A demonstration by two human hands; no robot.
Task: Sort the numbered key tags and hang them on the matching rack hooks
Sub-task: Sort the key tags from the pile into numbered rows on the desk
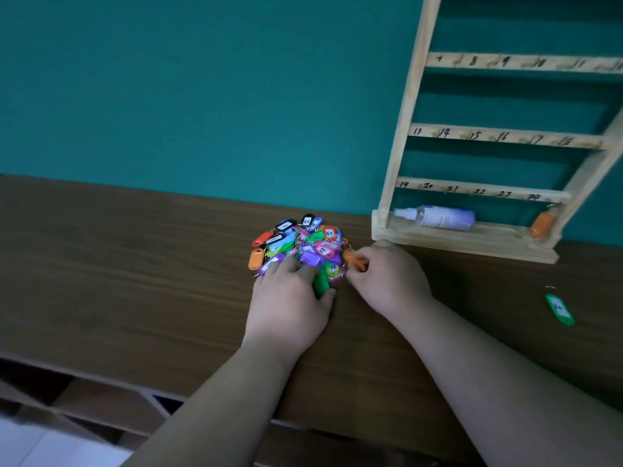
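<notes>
Two bare forearms (236,399) reach in from the bottom edge. The left grip (290,298) rests on the near side of the pile of key tags (296,241), thumb and fingers curled round a green tag (320,283) whose number is covered. The right grip (387,278) pinches an orange tag (354,259) at the pile's right edge, its label unreadable. The pile sits on the brown desk (135,281), just left of the wooden rack (397,146). The rack's rails carry handwritten numbers, blurred and cut off at the right. A hung orange tag (542,224) dangles below 24. A spray bottle (438,217) lies in the rack's base. A lone green tag (559,310) lies on the desk far right.
</notes>
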